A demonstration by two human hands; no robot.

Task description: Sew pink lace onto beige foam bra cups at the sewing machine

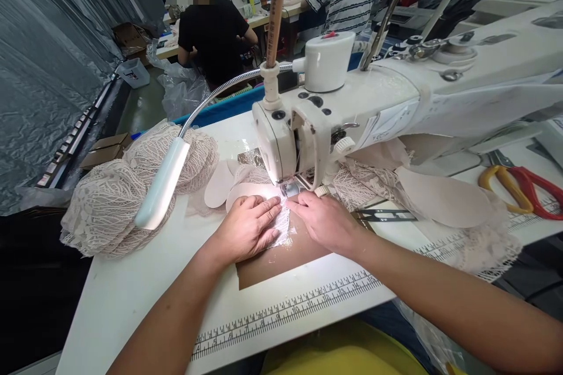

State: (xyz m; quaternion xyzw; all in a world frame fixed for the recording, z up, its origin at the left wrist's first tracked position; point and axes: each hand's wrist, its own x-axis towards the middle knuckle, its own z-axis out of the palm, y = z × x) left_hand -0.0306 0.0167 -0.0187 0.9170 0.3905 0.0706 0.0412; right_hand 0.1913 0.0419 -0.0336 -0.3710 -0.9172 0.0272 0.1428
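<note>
Fabric (pixel 284 231) at sewing machine (pixel 275 140); left hand (pixel 248 225) flat on it, fingers wide from thumb; right hand (pixel 328 220) beside, cannot tell whether fingers pinch. Lace stack (pixel 105 202) on bench (pixel 132 287).

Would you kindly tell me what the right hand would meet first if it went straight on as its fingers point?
Probably the left hand, whose fingertips lie just ahead of the right hand, though the depth between them is hard to judge.
</note>
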